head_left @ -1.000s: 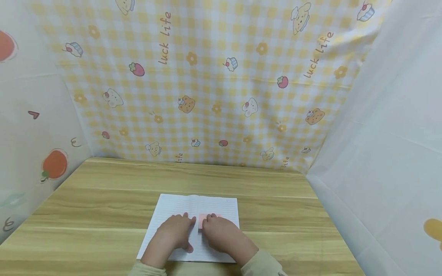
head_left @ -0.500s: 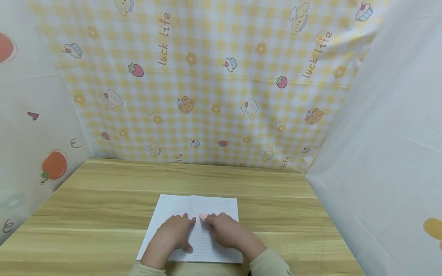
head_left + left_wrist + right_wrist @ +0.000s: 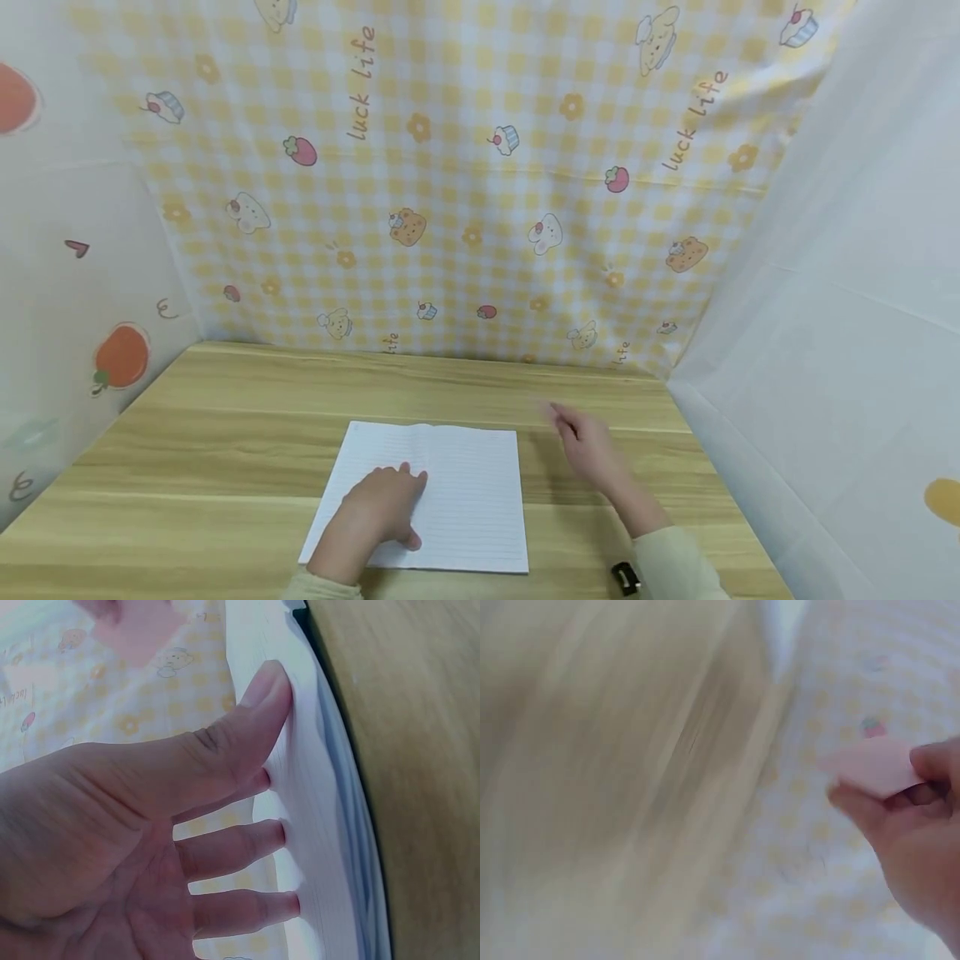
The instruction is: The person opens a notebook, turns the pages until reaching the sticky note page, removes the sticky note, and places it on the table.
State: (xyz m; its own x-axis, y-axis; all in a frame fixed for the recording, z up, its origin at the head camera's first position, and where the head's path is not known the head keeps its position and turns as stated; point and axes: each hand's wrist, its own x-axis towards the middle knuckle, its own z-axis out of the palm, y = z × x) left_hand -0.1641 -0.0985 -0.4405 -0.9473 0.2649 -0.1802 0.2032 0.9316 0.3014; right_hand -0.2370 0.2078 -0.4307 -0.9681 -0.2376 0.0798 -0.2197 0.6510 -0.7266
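An open lined notebook (image 3: 472, 508) lies on the wooden table. My left hand (image 3: 382, 504) rests on its left page near the fold, fingers spread; the left wrist view shows the thumb and fingertips (image 3: 289, 904) on the white paper. Off to the right of the notebook, my right hand (image 3: 588, 450) is raised over the table, pinching a small pink sticky note (image 3: 874, 765) between thumb and fingers. In the head view the note is a faint blur at the fingertips.
A black clip-like object (image 3: 625, 577) shows beside the right sleeve. Behind the wooden table (image 3: 247, 433) hangs a yellow checked cloth (image 3: 450, 275), with pale cloth walls on both sides.
The sticky note, flat on the right page a second ago, was peeled up from its left side and lifted off by my right hand, which moved right and away. My left hand stayed put.
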